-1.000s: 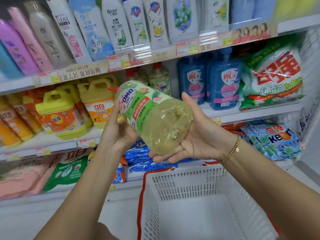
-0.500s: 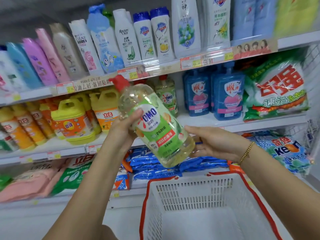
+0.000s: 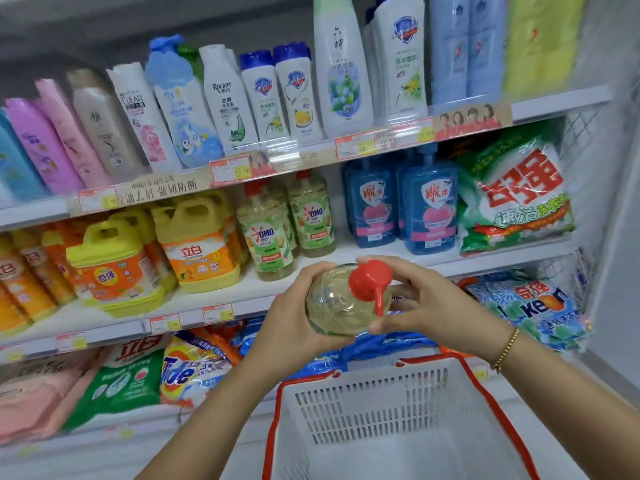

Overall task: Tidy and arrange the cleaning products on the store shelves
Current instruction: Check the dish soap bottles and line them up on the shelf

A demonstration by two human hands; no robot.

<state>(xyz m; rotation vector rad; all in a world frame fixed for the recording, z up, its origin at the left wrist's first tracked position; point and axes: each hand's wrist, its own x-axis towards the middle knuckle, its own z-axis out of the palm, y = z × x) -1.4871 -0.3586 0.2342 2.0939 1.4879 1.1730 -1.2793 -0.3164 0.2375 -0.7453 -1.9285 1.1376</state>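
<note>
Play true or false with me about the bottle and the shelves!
1. The left hand and right hand both hold the bottle with the red pump cap. True.
2. The bottle lies inside the white basket. False: the hands hold it higher than the basket, in front of the shelves.
3. OMO bottles stand on the middle shelf. True.
4. The blue bottles stand left of the yellow jugs. False: the blue bottles stand right of the yellow jugs, past the OMO bottles.
</note>
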